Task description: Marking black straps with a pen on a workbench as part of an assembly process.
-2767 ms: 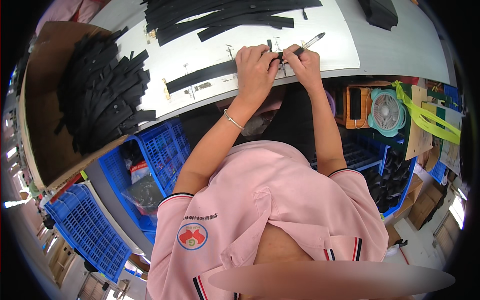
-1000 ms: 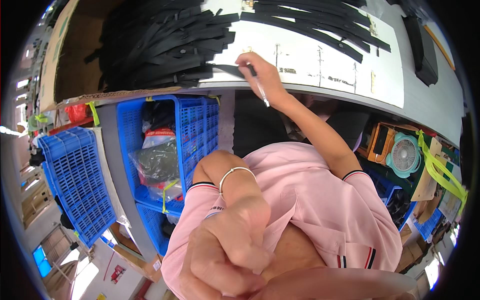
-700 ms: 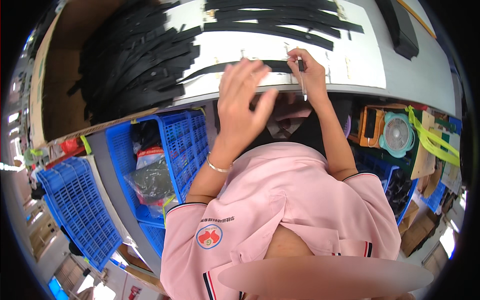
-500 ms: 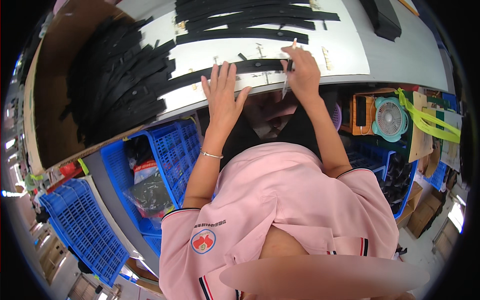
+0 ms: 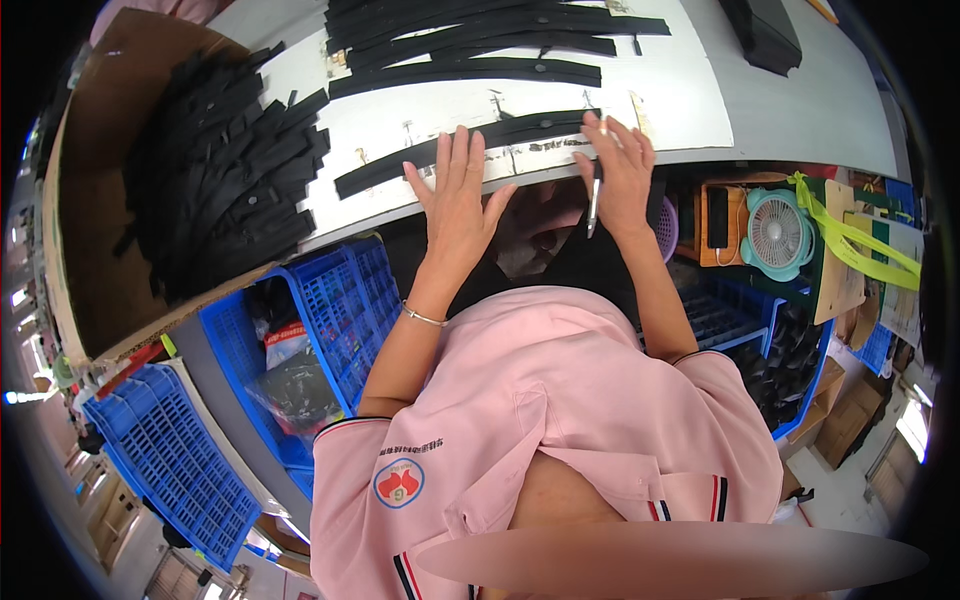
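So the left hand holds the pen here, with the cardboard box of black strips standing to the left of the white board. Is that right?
Not quite: the head view shows the pen in the right hand. The cardboard box of black strips does stand to the left of the white board.

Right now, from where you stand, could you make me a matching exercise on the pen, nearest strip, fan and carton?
1. pen
2. nearest strip
3. fan
4. carton

A. turquoise, below tabletop level
B. at the left, with a heap of black strips
C. held in the right hand
D. partly covered by the left hand

Pairs: 1-C, 2-D, 3-A, 4-B
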Demonstrator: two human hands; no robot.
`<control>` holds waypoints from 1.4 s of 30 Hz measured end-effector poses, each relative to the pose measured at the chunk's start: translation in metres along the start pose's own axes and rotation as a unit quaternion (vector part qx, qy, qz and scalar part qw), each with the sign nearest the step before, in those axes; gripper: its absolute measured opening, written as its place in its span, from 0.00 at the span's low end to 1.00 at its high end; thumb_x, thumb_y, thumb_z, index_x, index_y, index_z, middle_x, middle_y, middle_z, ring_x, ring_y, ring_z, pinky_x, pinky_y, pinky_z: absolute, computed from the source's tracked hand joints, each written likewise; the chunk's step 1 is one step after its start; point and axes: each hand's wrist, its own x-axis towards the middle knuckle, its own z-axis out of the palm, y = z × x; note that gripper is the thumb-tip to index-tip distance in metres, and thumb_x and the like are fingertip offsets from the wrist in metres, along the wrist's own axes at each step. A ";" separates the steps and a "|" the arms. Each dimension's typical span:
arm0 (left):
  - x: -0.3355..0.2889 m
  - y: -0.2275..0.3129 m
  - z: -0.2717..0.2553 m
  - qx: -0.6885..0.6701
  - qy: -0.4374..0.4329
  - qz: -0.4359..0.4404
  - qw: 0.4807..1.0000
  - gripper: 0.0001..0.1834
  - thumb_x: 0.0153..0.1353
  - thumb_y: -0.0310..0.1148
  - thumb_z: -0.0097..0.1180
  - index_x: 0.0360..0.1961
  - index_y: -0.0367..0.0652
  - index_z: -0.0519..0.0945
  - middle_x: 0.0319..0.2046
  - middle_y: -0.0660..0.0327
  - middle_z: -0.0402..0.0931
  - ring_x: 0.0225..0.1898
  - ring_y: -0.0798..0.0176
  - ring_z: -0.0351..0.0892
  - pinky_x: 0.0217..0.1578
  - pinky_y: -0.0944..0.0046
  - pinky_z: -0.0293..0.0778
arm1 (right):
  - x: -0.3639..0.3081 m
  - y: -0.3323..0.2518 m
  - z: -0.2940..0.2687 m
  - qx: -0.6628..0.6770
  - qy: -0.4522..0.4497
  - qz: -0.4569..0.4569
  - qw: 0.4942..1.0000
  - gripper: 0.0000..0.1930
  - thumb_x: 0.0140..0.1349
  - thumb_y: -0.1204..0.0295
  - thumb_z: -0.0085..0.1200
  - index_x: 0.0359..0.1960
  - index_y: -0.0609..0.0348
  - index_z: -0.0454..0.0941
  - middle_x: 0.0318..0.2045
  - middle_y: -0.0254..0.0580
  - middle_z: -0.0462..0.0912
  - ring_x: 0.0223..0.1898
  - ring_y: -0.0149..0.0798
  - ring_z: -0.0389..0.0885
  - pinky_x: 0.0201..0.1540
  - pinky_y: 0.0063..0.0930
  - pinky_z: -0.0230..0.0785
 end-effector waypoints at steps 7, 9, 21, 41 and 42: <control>-0.012 -0.018 -0.012 0.014 0.007 -0.073 0.997 0.40 0.69 0.48 0.59 0.76 0.43 0.61 0.78 0.52 0.54 0.80 0.46 0.46 0.70 0.26 0.22 | -0.015 0.044 0.001 -0.053 0.060 0.035 0.996 0.16 0.64 0.73 0.65 0.53 0.50 0.81 0.54 0.29 0.87 0.58 0.37 0.80 0.71 0.43 0.55; -0.017 -0.030 -0.018 0.017 0.015 -0.095 0.995 0.39 0.69 0.48 0.59 0.76 0.45 0.62 0.77 0.52 0.55 0.80 0.46 0.45 0.70 0.25 0.21 | -0.013 0.042 0.000 -0.054 0.061 0.026 0.996 0.15 0.64 0.74 0.65 0.52 0.51 0.81 0.54 0.29 0.87 0.58 0.36 0.80 0.71 0.42 0.55; -0.026 -0.051 -0.023 0.020 0.090 -0.094 0.991 0.34 0.64 0.48 0.65 0.69 0.49 0.73 0.73 0.54 0.63 0.78 0.42 0.50 0.68 0.20 0.29 | 0.057 -0.058 -0.004 0.378 -0.038 0.213 0.900 0.11 0.73 0.69 0.57 0.50 0.57 0.86 0.42 0.36 0.88 0.41 0.31 0.82 0.50 0.27 0.71; -0.026 -0.053 -0.020 0.008 0.124 -0.096 0.988 0.40 0.61 0.50 0.66 0.70 0.41 0.71 0.72 0.56 0.65 0.76 0.43 0.55 0.68 0.21 0.37 | 0.087 -0.132 0.084 0.403 -0.156 0.089 0.898 0.12 0.68 0.68 0.61 0.35 0.68 0.85 0.35 0.37 0.90 0.24 0.35 0.84 0.29 0.24 0.72; -0.026 -0.053 -0.020 0.010 0.124 -0.094 0.988 0.40 0.61 0.50 0.66 0.70 0.41 0.71 0.72 0.56 0.65 0.76 0.43 0.55 0.68 0.21 0.37 | 0.087 -0.132 0.084 0.403 -0.156 0.088 0.897 0.12 0.68 0.68 0.61 0.35 0.68 0.85 0.35 0.37 0.90 0.24 0.35 0.84 0.29 0.24 0.72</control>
